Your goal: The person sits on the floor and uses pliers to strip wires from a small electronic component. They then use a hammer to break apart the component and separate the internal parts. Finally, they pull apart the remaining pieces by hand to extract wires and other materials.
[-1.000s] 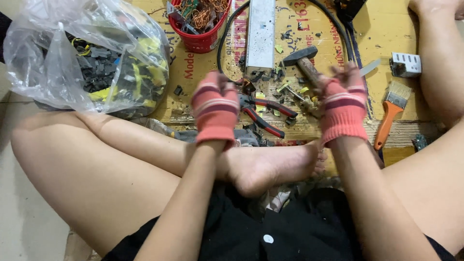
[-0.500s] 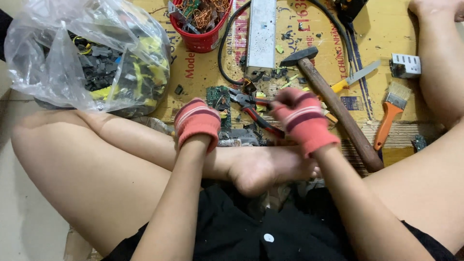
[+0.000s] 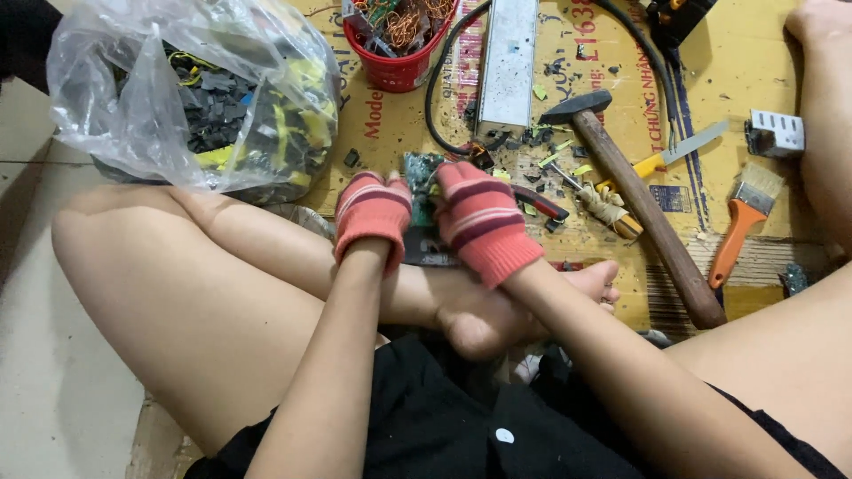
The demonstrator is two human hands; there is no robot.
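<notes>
Fingers of left hand (image 3: pixel 373 213) and right hand (image 3: pixel 479 217) pinch circuit board (image 3: pixel 417 182) between them, at 12 o'clock; green, component-studded.

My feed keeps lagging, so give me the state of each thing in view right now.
left hand: gloved, on the circuit board's left edge
right hand: gloved, on the board's right edge
green circuit board: held between both hands
hammer: lying flat, untouched
paintbrush: lying flat, untouched
plastic bag: full of scrap, mouth not visible
red bucket: upright, filled with wire scraps
</notes>
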